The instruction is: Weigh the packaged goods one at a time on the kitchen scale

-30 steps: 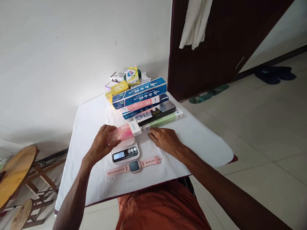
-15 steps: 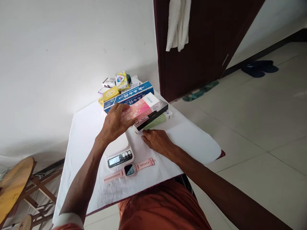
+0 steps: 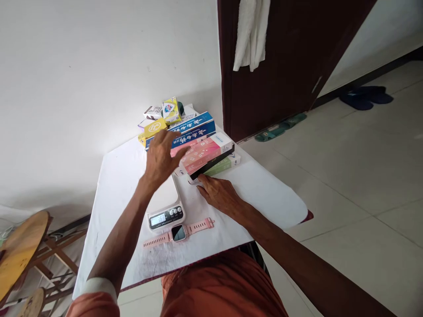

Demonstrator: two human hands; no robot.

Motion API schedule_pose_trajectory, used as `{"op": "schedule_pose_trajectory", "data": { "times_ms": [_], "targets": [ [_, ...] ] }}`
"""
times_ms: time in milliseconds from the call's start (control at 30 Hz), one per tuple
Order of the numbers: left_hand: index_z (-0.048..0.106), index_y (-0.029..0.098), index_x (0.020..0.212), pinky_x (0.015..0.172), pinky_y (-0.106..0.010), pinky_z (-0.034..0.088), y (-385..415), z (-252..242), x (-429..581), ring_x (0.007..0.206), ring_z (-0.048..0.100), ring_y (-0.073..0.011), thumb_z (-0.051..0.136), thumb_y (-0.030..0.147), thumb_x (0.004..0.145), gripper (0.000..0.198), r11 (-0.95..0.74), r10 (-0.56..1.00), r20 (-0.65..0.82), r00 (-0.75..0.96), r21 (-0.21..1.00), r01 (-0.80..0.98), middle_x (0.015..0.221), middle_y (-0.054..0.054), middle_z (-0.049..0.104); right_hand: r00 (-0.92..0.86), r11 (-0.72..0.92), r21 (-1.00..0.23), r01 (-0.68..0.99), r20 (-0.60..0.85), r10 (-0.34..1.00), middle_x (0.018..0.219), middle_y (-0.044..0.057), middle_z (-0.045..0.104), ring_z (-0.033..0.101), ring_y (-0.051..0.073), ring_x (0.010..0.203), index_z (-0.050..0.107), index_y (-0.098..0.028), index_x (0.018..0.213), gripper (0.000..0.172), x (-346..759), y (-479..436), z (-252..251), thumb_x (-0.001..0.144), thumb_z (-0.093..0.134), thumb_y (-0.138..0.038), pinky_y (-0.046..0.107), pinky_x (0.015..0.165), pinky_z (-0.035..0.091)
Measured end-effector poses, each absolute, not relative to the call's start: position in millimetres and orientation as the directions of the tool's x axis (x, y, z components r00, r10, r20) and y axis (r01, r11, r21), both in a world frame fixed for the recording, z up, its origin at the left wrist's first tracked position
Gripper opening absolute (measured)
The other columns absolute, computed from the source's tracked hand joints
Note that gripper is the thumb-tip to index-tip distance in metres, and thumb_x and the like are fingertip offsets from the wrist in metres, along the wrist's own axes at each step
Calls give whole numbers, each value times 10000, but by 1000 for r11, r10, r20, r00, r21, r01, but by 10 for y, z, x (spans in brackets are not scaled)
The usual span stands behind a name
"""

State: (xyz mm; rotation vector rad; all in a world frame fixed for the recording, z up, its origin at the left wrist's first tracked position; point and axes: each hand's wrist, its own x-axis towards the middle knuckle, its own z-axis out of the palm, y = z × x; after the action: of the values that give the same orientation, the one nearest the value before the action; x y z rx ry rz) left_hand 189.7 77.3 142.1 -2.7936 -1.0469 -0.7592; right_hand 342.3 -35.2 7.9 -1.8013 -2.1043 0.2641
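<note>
My left hand (image 3: 161, 156) is spread, thumb and fingers well apart with nothing gripped, just beyond the digital kitchen scale (image 3: 163, 193) and beside the near end of the pink carton (image 3: 205, 154); whether my thumb brushes its edge I can't tell. My right hand (image 3: 220, 193) is to the right of the scale, fingertips close together by the near end of the green-and-white carton (image 3: 221, 166); they hide whether they're clamped on it. The pink carton lies beyond and to the right of the scale, resting on a black carton (image 3: 213, 163). I'd expect it to be light, stiff thin card, a bit slippery and easy to dent, so I'd take it lightly across its long edges near the middle. Its flowery face and white end carry print too small for me to read. The scale's display seems to say 363, though the digits are faint. Just on the near side of the scale is a pink-strapped smartwatch (image 3: 179, 233), screen dark. Farther beyond the scale, blue cartons (image 3: 198, 121) read Yunnan Baiyao Toothpaste beside Chinese characters; behind them sit a yellow carton (image 3: 155, 127) with a round emblem and a white carton (image 3: 151, 113) lettered "Super".
</note>
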Motion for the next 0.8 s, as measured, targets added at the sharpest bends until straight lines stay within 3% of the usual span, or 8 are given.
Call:
{"op": "schedule_pose_trajectory", "data": {
  "times_ms": [67, 133, 300, 500, 633, 800],
  "targets": [
    [597, 221, 1343, 1030, -512, 477, 968, 1506, 1812, 1231, 564, -335, 656, 570, 986, 503, -736, 613, 479, 628, 56, 675, 1313, -134, 611, -115, 166, -356, 920, 160, 980, 1102, 114, 797, 765, 252, 932, 622, -160, 1241, 240, 3415, -350, 48, 1069, 484, -256, 298, 627, 394],
    [594, 221, 1347, 1032, -532, 458, 1168, 1539, 1749, 1224, 537, -351, 698, 595, 943, 560, -711, 653, 398, 644, 29, 703, 1312, -144, 598, -112, 173, -350, 921, 187, 976, 1064, 104, 797, 762, 244, 920, 620, -168, 1197, 208, 3412, -344, 8, 1065, 488, -258, 297, 625, 393],
    [616, 190, 1297, 1030, -558, 439, 1417, 1514, 1716, 1205, 522, -356, 675, 576, 960, 515, -686, 710, 249, 658, 32, 727, 1280, -162, 583, -120, 208, -352, 913, 256, 959, 1161, 110, 782, 758, 240, 947, 595, -185, 1198, 191, 3426, -326, -87, 1053, 495, -260, 292, 629, 417],
    [612, 203, 1166, 1003, -516, 488, 1436, 1438, 1704, 1166, 550, -327, 765, 625, 878, 533, -714, 694, 313, 648, 191, 673, 1225, -127, 592, -126, 244, -365, 898, 317, 940, 1269, 113, 760, 757, 254, 1004, 579, -201, 1290, 274, 3452, -321, -137, 1030, 503, -239, 308, 656, 481],
    [593, 217, 1186, 979, -441, 526, 1285, 1495, 1461, 1125, 585, -273, 733, 616, 915, 502, -692, 716, 400, 572, 302, 656, 1230, -116, 593, -125, 250, -390, 886, 318, 940, 1263, 104, 766, 764, 258, 970, 593, -198, 1273, 269, 3459, -319, -142, 1015, 527, -236, 317, 652, 495],
    [624, 249, 1200, 927, -390, 546, 719, 1738, 769, 1066, 612, -234, 768, 562, 903, 455, -628, 760, 446, 472, 322, 708, 1180, -68, 612, -121, 236, -382, 894, 301, 946, 1227, 118, 771, 761, 261, 915, 598, -185, 1274, 273, 3452, -323, -133, 1020, 512, -238, 315, 625, 465]
  ]
}}
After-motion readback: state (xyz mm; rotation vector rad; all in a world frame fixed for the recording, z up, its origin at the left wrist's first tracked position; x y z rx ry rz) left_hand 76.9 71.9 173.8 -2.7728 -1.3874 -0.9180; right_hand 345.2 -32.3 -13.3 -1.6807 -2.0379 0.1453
